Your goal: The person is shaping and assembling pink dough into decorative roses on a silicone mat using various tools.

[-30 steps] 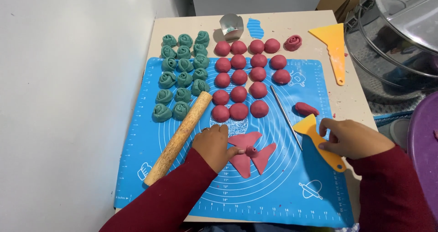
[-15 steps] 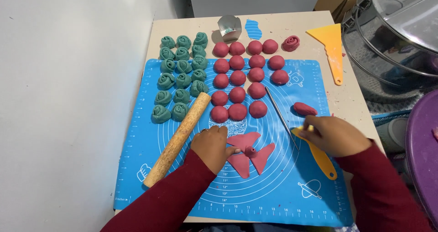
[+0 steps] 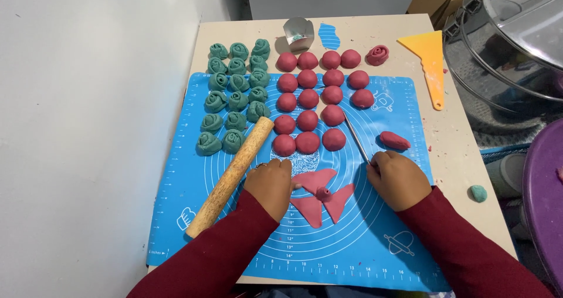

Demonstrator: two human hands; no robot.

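Observation:
My left hand (image 3: 271, 184) rests on the blue silicone mat (image 3: 387, 239), its curled fingertips holding the left edge of a flat pink dough shape (image 3: 319, 197) cut into pointed petals. My right hand (image 3: 399, 179) is to the right of that shape, fingers closed over the near end of a thin metal rod (image 3: 353, 135) that lies slanted on the mat. A small pink dough log (image 3: 394, 140) sits just beyond the right hand. The yellow scraper it held earlier is out of sight.
A wooden rolling pin (image 3: 231, 175) lies left of my left hand. Several green dough roses (image 3: 234, 93) and pink dough balls (image 3: 319, 96) fill the mat's far half. Beyond are a pink rose (image 3: 377, 55), a yellow scraper (image 3: 431, 63), a metal cutter (image 3: 298, 33); right, a lidded pot (image 3: 510, 46).
My right hand let go of the yellow scraper and moved left to the near end of the metal rod. The left hand stayed on the pink dough shape.

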